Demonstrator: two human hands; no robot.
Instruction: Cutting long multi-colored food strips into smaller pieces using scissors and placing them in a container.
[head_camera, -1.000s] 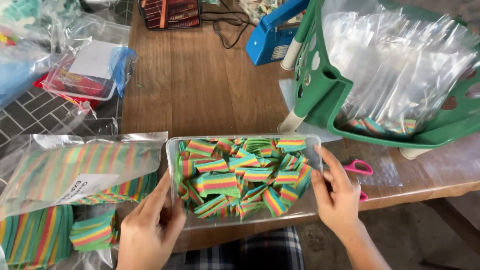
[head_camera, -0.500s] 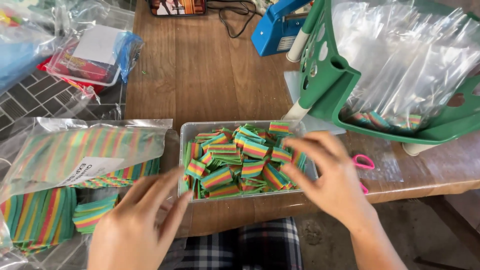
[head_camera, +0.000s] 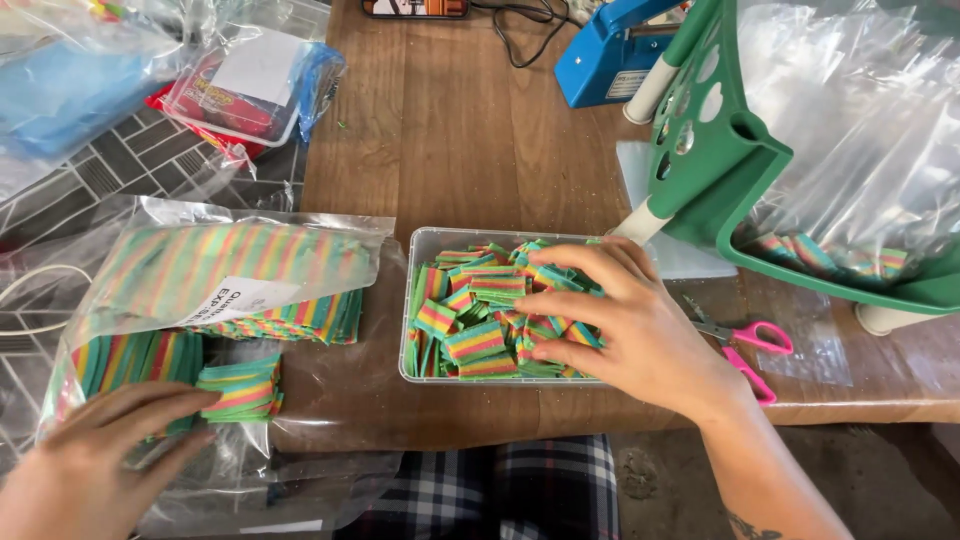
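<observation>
A clear plastic tray (head_camera: 425, 240) full of several rainbow-striped candy pieces (head_camera: 478, 340) sits at the near edge of the wooden table. My right hand (head_camera: 625, 325) lies over the tray's right half, fingers spread and curled down into the pieces; whether it holds one is hidden. My left hand (head_camera: 95, 470) is low at the left, fingers extended onto a big clear bag (head_camera: 230, 285) of striped candy strips, its fingertips touching a small stack of strips (head_camera: 242, 388).
Pink-handled scissors (head_camera: 752, 345) lie right of the tray. A green plastic basket (head_camera: 740, 170) filled with clear bags stands at the right. A blue sealer (head_camera: 610, 55) is behind it. More bagged items (head_camera: 245, 85) lie at the far left.
My right hand moved from the tray's right rim over the candy pieces. My left hand drew away from the tray, down and left onto the bag of strips.
</observation>
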